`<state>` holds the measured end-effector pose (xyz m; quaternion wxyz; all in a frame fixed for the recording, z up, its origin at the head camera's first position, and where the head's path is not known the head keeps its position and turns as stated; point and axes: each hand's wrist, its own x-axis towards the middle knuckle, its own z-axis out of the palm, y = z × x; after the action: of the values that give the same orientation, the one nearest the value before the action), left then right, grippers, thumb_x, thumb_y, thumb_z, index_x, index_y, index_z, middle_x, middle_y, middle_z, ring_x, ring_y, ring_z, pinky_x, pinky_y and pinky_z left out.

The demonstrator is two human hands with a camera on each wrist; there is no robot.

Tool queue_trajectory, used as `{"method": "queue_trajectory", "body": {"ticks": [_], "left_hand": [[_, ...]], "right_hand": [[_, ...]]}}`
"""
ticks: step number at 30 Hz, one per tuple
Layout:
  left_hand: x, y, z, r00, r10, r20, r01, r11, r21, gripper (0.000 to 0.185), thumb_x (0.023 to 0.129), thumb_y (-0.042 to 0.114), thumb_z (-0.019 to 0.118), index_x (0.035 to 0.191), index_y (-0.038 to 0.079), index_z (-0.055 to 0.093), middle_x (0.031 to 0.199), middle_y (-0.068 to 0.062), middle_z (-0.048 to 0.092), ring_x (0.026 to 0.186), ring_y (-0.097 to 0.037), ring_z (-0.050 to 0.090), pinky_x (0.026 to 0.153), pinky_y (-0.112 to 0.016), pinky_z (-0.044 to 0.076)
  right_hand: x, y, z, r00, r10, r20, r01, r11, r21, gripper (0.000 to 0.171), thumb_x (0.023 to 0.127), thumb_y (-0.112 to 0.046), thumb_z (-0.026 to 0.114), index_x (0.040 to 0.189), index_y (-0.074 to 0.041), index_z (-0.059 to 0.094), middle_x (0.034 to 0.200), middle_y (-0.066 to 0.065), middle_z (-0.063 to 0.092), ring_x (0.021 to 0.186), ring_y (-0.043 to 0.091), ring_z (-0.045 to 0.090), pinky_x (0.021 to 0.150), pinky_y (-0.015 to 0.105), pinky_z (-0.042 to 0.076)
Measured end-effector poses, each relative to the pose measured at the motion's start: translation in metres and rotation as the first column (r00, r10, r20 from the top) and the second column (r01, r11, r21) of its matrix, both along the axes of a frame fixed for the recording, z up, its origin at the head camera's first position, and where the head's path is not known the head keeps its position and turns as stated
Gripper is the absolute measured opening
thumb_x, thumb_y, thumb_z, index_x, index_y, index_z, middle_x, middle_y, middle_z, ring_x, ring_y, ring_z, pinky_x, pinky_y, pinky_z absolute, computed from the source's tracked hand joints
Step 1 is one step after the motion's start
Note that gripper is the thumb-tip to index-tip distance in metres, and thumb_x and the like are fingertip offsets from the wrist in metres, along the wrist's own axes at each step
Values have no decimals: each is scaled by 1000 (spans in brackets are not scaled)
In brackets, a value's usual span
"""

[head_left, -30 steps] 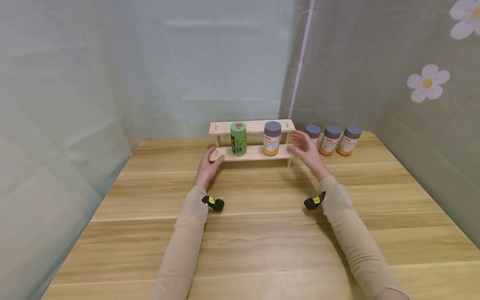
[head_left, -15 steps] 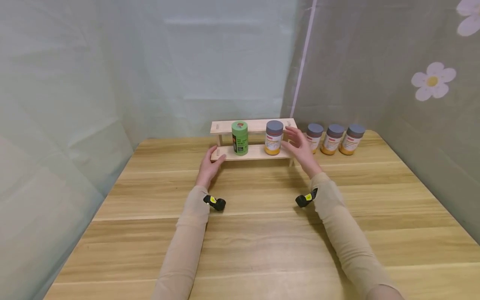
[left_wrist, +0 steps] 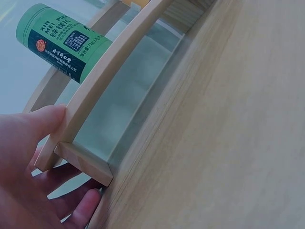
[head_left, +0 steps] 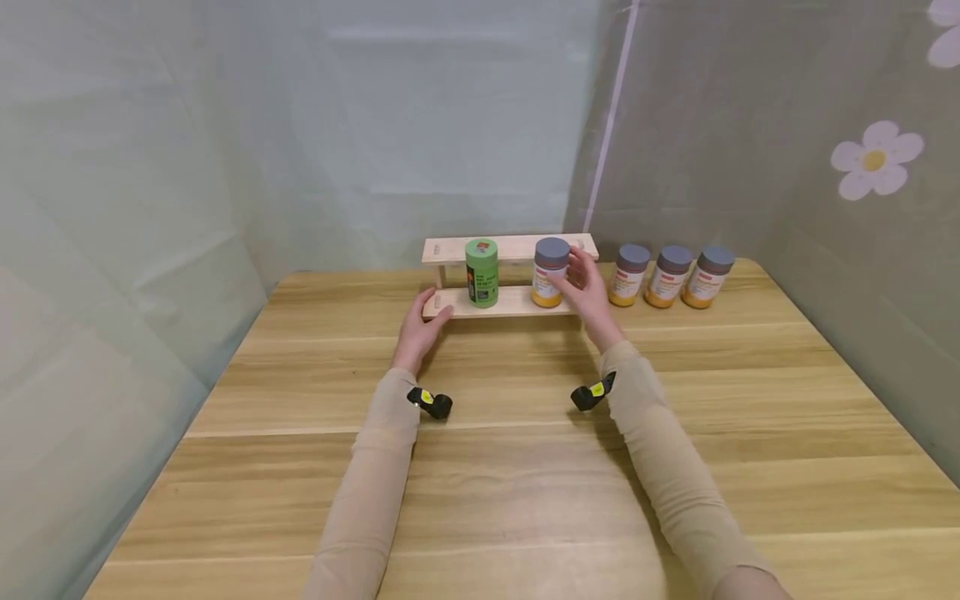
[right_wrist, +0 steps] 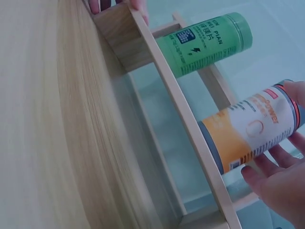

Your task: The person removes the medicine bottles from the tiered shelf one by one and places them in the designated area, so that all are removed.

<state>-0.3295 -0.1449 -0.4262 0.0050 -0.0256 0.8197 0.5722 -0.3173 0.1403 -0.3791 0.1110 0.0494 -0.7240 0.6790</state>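
A small two-tier wooden rack [head_left: 517, 303] stands at the table's far side. On its lower shelf are a green can [head_left: 482, 272] and an orange jar with a grey lid [head_left: 548, 273]. My left hand [head_left: 427, 317] holds the rack's left end, thumb [left_wrist: 35, 126] on top of the lower shelf [left_wrist: 119, 78] and fingers [left_wrist: 81, 210] underneath. My right hand [head_left: 576, 277] is wrapped round the orange jar [right_wrist: 245, 133] from the right, fingers [right_wrist: 279, 183] behind it and thumb by the lid. In the right wrist view the green can [right_wrist: 209, 43] lies further along the shelf.
Three more orange jars with grey lids [head_left: 669, 276] stand in a row on the table to the right of the rack. Curtains close in the table at the back and on both sides. The wooden table [head_left: 510, 467] stretches toward me.
My right hand has moved left from beyond the rack's right end and closed round the orange jar. My left hand has stayed on the rack's left end.
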Motion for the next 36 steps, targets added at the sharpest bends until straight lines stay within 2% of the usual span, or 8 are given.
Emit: {"method": "queue_trajectory", "body": {"ticks": [9, 20, 36], "left_hand": [[-1, 1, 0, 1000, -2, -3, 2, 1000, -9, 64, 95, 39, 60, 151, 25, 33, 161, -4, 25, 150, -25, 21, 125, -43, 17], [-1, 1, 0, 1000, -2, -15, 2, 1000, -15, 64, 95, 37, 61, 151, 22, 33, 161, -5, 26, 150, -26, 20, 125, -43, 16], [1, 1, -1, 1000, -3, -24, 2, 1000, -30, 63, 95, 38, 59, 150, 23, 34, 161, -6, 26, 150, -26, 21, 124, -44, 17]], "right_hand": [[-4, -11, 2, 999, -10, 33, 12, 998, -54, 65, 93, -18, 65, 149, -11, 31, 150, 17, 39, 139, 30, 37, 118, 42, 31], [-9, -24, 2, 997, -73, 31, 74, 997, -27, 63, 92, -20, 66, 146, -14, 35, 150, 14, 39, 137, 30, 40, 116, 43, 34], [-7, -16, 4, 994, -109, 28, 108, 994, 6, 61, 87, -18, 71, 142, -13, 44, 141, 19, 49, 125, 33, 49, 110, 45, 40]]}}
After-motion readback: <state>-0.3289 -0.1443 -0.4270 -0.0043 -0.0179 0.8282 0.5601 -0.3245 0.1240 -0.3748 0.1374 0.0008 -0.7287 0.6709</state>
